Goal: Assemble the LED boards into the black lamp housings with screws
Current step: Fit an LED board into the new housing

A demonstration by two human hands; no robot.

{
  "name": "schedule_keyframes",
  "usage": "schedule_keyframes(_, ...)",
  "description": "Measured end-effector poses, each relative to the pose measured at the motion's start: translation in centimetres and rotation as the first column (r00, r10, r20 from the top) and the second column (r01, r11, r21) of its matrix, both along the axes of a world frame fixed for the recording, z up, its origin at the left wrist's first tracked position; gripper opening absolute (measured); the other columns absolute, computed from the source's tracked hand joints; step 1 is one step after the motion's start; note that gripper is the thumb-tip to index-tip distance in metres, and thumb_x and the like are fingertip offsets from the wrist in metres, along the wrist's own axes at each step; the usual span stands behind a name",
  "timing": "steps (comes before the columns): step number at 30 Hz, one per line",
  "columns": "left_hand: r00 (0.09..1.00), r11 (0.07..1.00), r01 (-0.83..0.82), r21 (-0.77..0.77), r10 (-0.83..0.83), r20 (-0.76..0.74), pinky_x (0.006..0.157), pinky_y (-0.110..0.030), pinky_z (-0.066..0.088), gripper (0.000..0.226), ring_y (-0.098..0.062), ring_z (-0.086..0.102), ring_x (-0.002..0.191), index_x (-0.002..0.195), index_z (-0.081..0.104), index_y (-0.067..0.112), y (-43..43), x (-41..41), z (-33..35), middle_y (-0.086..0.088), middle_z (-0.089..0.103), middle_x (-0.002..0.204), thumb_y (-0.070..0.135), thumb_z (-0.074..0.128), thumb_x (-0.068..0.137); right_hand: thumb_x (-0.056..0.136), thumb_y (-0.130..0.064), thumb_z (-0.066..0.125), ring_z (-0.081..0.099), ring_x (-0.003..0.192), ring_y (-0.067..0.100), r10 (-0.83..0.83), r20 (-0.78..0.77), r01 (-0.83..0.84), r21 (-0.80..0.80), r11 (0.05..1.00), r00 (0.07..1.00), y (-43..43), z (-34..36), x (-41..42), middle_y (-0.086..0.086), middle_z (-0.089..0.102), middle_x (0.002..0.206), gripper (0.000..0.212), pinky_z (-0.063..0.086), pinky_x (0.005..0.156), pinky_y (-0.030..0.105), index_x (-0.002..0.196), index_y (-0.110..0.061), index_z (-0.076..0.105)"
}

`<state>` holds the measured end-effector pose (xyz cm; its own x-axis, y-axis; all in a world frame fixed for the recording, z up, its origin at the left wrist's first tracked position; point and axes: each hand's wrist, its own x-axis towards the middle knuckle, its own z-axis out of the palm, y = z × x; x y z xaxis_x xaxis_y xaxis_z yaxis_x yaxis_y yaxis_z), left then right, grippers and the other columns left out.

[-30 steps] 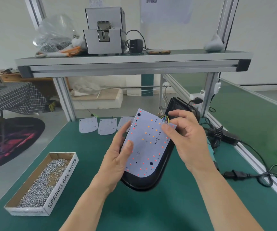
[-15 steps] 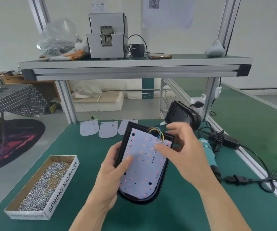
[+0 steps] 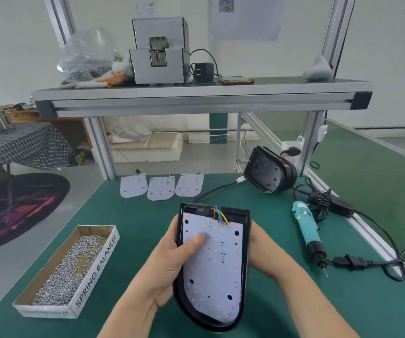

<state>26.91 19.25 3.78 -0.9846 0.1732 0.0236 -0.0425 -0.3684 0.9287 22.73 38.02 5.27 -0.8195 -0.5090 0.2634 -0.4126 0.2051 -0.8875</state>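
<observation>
Now both hands [image 3: 172,267] grip housing [image 3: 245,240], board [image 3: 212,272] inside.

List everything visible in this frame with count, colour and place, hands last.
lamp housing: 1, black, centre, held in both hands
LED board: 1, white, lying inside that housing, coloured wires at its top
spare LED boards: 3, white, row at the far edge of the table
second housing: 1, black, propped at right rear
electric screwdriver: 1, teal, lying at right
cardboard box: 1, brown and white, left, holding silver screws
machine: 1, grey, on the upper shelf
phone: 1, orange-brown, shelf
left hand: grips housing's left edge, thumb on board
right hand: holds housing's right edge
</observation>
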Motion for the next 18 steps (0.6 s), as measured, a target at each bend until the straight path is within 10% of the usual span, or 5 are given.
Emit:
schedule_keyframes(3,0.999,0.993,-0.052,0.103,0.053,-0.004,0.080,-0.041,0.059,0.079,-0.030,0.072,0.105,0.121,0.068,0.023,-0.4,0.0,0.3,-0.013,0.071,0.123,0.041,0.100,0.051,0.085,-0.028,0.049,0.050,0.066,0.003,-0.158,-0.267,0.220,0.221,0.950,0.950,-0.3,-1.1,0.2,-0.025,0.060,0.073,0.021,0.045,0.064,0.021,0.077,-0.046,0.056)
schedule_keyframes(10,0.997,0.998,-0.056,0.023,0.055,0.058,0.075,-0.041,0.060,0.058,-0.035,0.074,0.095,0.105,0.074,0.017,0.5,0.6,0.8,-0.020,0.073,0.114,0.028,0.099,0.054,0.097,-0.013,0.044,0.061,0.097,0.047,0.012,-0.012,-0.006,0.393,0.920,1.000,1.5,-1.6,1.2,0.029,0.066,0.105,0.027,0.051,0.085,0.058,0.099,0.006,0.063)
schedule_keyframes(14,0.998,0.996,-0.058,-0.067,0.060,0.033,0.076,-0.038,0.060,0.041,-0.034,0.074,0.098,0.104,0.073,0.022,0.6,0.6,1.1,-0.015,0.074,0.114,0.025,0.090,0.067,0.099,-0.003,0.047,0.065,0.114,0.025,0.074,0.071,-0.089,0.239,0.967,0.995,3.2,-1.0,1.7,-0.003,0.074,0.116,0.031,0.051,0.100,0.038,0.115,-0.015,0.070)
schedule_keyframes(18,0.999,0.999,0.015,0.044,-0.017,0.035,0.081,-0.040,0.058,0.031,-0.030,0.072,0.099,0.113,0.071,0.015,0.6,0.4,1.3,-0.017,0.071,0.119,0.022,0.077,0.083,0.085,0.010,0.045,0.059,0.092,-0.020,0.031,0.023,-0.035,0.180,0.983,0.999,2.7,-1.1,2.2,-0.042,0.065,0.096,0.054,0.045,0.079,0.004,0.101,-0.039,0.062)
